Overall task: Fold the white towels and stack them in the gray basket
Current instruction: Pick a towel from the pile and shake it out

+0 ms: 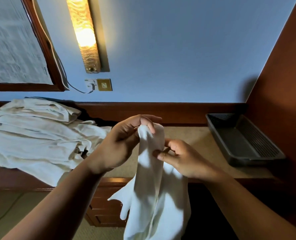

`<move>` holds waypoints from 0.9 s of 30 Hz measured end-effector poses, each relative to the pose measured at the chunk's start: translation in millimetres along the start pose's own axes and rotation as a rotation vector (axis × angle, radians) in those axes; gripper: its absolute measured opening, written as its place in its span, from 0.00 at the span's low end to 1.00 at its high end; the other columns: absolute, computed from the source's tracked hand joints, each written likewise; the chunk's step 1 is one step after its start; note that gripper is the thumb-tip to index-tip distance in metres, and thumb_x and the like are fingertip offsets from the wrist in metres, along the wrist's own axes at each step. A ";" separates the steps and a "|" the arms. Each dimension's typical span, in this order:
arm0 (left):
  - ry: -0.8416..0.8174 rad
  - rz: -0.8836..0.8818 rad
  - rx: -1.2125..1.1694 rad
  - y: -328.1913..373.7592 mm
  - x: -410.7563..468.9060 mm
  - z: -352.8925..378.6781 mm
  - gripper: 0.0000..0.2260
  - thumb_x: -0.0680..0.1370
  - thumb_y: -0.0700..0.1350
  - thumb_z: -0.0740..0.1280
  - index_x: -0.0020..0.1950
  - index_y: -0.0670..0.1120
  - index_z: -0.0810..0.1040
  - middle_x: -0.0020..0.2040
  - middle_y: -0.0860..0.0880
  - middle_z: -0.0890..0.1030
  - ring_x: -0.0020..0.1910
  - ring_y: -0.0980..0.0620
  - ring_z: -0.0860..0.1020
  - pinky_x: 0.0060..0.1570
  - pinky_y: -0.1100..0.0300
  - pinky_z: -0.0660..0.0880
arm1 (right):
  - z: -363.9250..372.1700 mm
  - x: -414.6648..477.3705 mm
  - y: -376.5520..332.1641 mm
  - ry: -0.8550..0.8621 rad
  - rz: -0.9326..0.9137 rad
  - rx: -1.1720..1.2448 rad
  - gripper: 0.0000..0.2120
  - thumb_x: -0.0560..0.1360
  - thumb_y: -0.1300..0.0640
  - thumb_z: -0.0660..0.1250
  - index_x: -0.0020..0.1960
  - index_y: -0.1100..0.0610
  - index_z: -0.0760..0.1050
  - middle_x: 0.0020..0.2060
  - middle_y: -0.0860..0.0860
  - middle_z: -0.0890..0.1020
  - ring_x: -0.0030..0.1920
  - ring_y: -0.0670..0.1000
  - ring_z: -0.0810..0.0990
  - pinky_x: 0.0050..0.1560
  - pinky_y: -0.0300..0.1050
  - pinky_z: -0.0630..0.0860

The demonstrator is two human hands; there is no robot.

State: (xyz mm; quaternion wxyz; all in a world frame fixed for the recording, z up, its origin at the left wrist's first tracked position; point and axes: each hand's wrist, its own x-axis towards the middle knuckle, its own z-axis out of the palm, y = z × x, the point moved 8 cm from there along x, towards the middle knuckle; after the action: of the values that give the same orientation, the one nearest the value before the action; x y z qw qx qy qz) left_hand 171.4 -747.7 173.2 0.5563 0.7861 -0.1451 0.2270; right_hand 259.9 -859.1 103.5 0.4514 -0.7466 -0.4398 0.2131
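A white towel (154, 193) hangs down in front of me, over the desk's front edge. My left hand (121, 146) pinches its top end between thumb and fingers. Slightly lower and to the right, my right hand (180, 157) pinches the towel's right edge. A heap of unfolded white towels (38, 135) lies on the left part of the desk. The gray basket (244, 141), with perforated walls, stands at the desk's right end against the side wall; nothing shows inside it.
The desk (194, 137) has a tan top and a wooden rim, with wooden drawers (105, 205) below it. A framed mirror (45, 40), a lit wall lamp (85, 35) and a socket with a white cable (98, 84) are on the blue wall behind.
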 end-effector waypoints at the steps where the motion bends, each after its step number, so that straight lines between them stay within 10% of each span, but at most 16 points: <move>1: 0.015 -0.030 -0.083 -2.3 -1.4 0.6 0.13 0.80 0.33 0.57 0.50 0.44 0.79 0.66 0.42 0.79 0.68 0.42 0.75 0.65 0.49 0.73 | -2.3 -0.4 0.6 0.059 -0.008 0.005 0.09 0.79 0.51 0.69 0.58 0.49 0.80 0.46 0.42 0.86 0.47 0.42 0.84 0.48 0.44 0.80; 8: 0.518 -0.527 -0.605 -56.4 -17.9 -25.4 0.05 0.74 0.42 0.65 0.47 0.43 0.78 0.52 0.40 0.83 0.49 0.43 0.83 0.49 0.51 0.76 | -2.1 -6.6 -2.3 0.233 -0.043 -0.090 0.04 0.78 0.50 0.69 0.45 0.49 0.80 0.35 0.41 0.83 0.33 0.40 0.79 0.33 0.38 0.71; 13: 0.120 -0.924 -0.284 -78.9 -36.4 -11.6 0.39 0.74 0.74 0.60 0.61 0.40 0.82 0.55 0.32 0.82 0.52 0.36 0.81 0.57 0.44 0.74 | 5.8 -3.1 -9.5 0.234 -0.104 -0.257 0.06 0.78 0.49 0.68 0.50 0.52 0.79 0.40 0.46 0.83 0.41 0.45 0.81 0.41 0.50 0.78; 18: 0.261 -0.766 -0.325 -65.6 -25.0 -14.2 0.13 0.80 0.47 0.68 0.54 0.38 0.81 0.46 0.39 0.84 0.41 0.44 0.82 0.42 0.56 0.80 | 19.0 -4.9 -17.3 0.174 -0.135 -0.317 0.05 0.79 0.50 0.67 0.49 0.50 0.78 0.39 0.44 0.82 0.40 0.44 0.80 0.39 0.46 0.76; 23: 0.532 -0.501 -0.144 -57.0 -19.1 -45.2 0.08 0.82 0.46 0.67 0.47 0.44 0.82 0.43 0.44 0.83 0.43 0.48 0.80 0.45 0.52 0.78 | 12.8 -7.7 -1.3 0.129 0.117 -0.153 0.10 0.79 0.45 0.66 0.60 0.41 0.73 0.39 0.39 0.77 0.38 0.39 0.76 0.33 0.34 0.70; 27: 0.501 -0.393 0.018 -56.5 -25.9 -46.7 0.08 0.82 0.45 0.68 0.47 0.44 0.84 0.40 0.40 0.83 0.39 0.49 0.79 0.40 0.52 0.76 | 10.3 -21.1 -4.7 0.068 0.196 0.152 0.10 0.70 0.50 0.64 0.51 0.42 0.76 0.35 0.48 0.74 0.34 0.45 0.73 0.39 0.47 0.69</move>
State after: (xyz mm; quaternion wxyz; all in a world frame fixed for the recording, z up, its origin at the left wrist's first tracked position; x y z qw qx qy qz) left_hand 167.2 -685.3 127.1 0.6011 0.7234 0.1530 0.3031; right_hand 239.3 -871.1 100.7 0.4983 -0.7565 -0.3318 0.2631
